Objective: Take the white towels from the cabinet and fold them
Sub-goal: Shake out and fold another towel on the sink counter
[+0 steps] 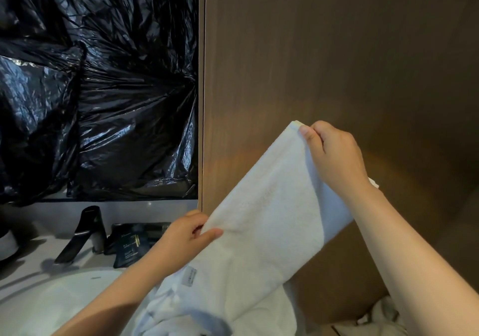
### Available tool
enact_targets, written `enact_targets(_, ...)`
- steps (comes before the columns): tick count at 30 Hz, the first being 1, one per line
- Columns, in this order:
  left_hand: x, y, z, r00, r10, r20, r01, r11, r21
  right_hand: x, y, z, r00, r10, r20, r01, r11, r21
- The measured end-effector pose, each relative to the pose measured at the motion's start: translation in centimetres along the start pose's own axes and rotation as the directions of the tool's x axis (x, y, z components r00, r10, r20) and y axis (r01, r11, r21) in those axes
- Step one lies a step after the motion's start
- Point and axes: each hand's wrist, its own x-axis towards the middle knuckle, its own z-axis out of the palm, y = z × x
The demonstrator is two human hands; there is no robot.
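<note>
A white towel (261, 221) hangs stretched between my two hands in front of a brown wooden cabinet panel (337, 63). My right hand (334, 154) pinches the towel's upper corner, higher and further right. My left hand (186, 234) grips the lower left corner. The top edge slants up from left to right. The towel's lower part droops in folds toward the bottom of the view, with a small label (189, 276) showing. More white cloth (381, 315) lies at the bottom right, partly hidden by my right forearm.
A white washbasin (51, 299) sits at the lower left with a black tap (80, 234) behind it. Dark toiletry packets (129, 245) lie on the counter. Crumpled black plastic sheeting (98, 84) covers the wall above the counter.
</note>
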Motion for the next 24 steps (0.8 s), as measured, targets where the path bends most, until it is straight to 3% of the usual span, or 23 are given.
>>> enact_targets(5,-2.4,-2.4,1.6,0.987,-0.116,0.109,0.134,0.975,-0.179,-0.5,0.6,0.7,0.999,0.031,-0.012,-0.031,0.999,-0.006)
enact_targets(10,-3.7,-4.3,0.6,0.987,-0.163,-0.003,0.161,0.979,-0.122,-1.7,2.1,0.9,0.996,0.092,-0.005,-0.091,0.995,0.029)
enact_targets(13,-3.1,-4.1,-1.9,0.971,-0.226,0.078,0.236,0.961,-0.145,-3.0,3.1,1.4,0.988,0.156,0.003,-0.155,0.984,0.085)
enact_targets(17,-2.7,-3.7,-5.2,0.858,-0.333,0.391,0.366,0.931,-0.009,-5.9,5.0,3.0,0.965,0.256,0.060,-0.260,0.963,0.067)
enact_targets(19,-2.8,-3.8,-5.5,0.790,-0.386,0.477,0.391,0.916,0.094,-8.0,6.2,4.3,0.937,0.322,0.132,-0.326,0.945,0.004)
enact_targets(22,-2.6,-5.6,-3.2,0.752,-0.485,0.447,0.343,0.866,0.364,-12.2,7.7,7.0,0.856,0.439,0.272,-0.432,0.897,-0.089)
enact_targets(24,-3.2,-7.2,-0.9,0.784,-0.477,0.397,0.285,0.845,0.452,-15.1,8.4,8.8,0.795,0.511,0.328,-0.489,0.859,-0.152)
